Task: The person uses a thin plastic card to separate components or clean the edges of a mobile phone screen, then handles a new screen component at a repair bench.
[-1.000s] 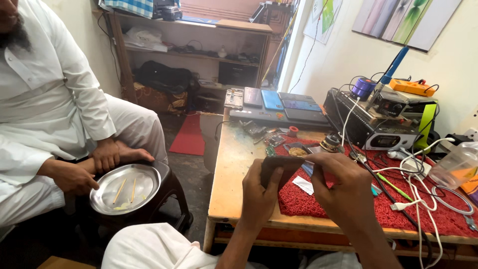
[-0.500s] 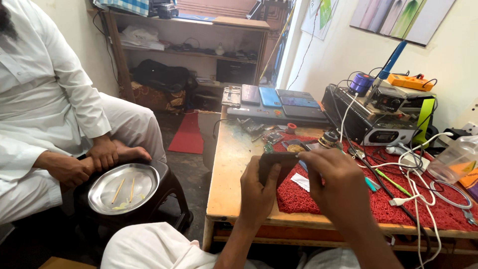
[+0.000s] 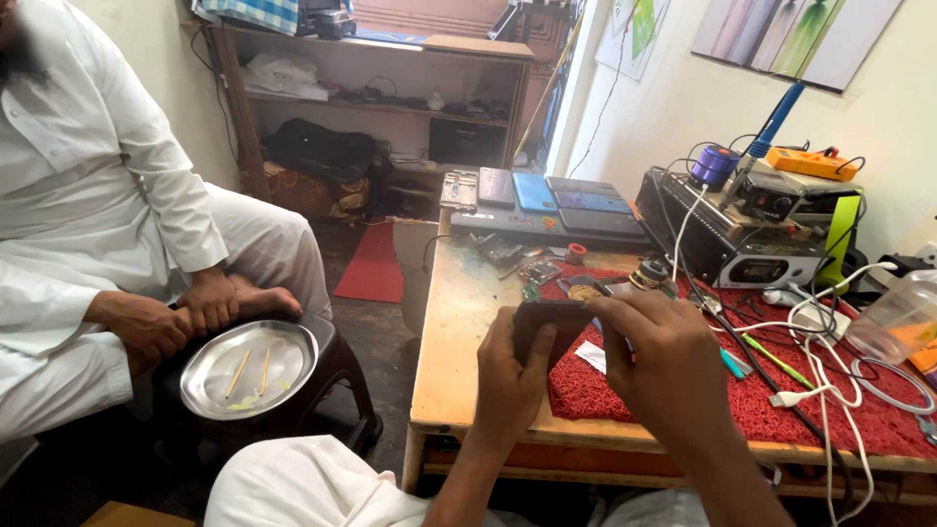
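Sitting at left, another person in white (image 3: 88, 195) rests beside a steel plate (image 3: 249, 366). Over the wooden table (image 3: 459, 371), the left hand (image 3: 508, 385) and right hand (image 3: 664, 376) pinch a dark phone (image 3: 549, 322) by its edges; it looks light, stiff, slippery, probably fragile.

Worn wood table (image 3: 459, 361); rough red mat (image 3: 781, 410); shiny metal plate (image 3: 293, 351); white cloth sleeve (image 3: 117, 146).

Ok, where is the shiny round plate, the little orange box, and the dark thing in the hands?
Steel plate (image 3: 200, 376): head view, on its bare rim.
Orange box (image 3: 812, 163): head view, on its top face.
Dark flat device (image 3: 547, 317): head view, on its upper edge between the two hands.
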